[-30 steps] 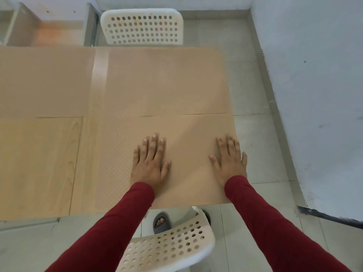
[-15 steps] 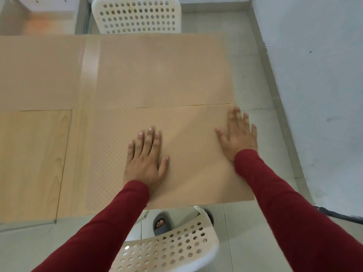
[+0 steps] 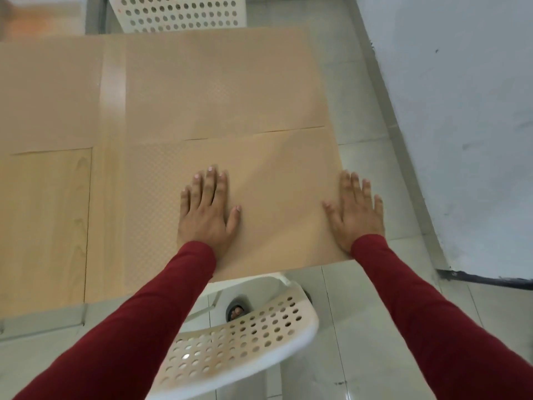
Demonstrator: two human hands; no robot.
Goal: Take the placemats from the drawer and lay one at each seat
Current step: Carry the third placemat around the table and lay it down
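Note:
A tan textured placemat [image 3: 277, 180] lies flat on the near right part of the wooden table [image 3: 43, 226], in front of the near chair. My left hand [image 3: 206, 215] rests palm down on its middle, fingers spread. My right hand [image 3: 356, 215] lies flat at the mat's right edge, partly past the table's side. A second placemat [image 3: 225, 88] lies beyond it at the far seat. A third placemat [image 3: 49, 96] covers the far left of the table.
A white perforated chair [image 3: 242, 339] stands tucked under the near edge below my arms, another white chair [image 3: 178, 13] at the far side. A white wall [image 3: 461, 111] runs close along the right, with tiled floor [image 3: 375, 313] between.
My right hand slid back toward me along the mat's right edge. My left hand stayed flat on the mat. The view tilted slightly down.

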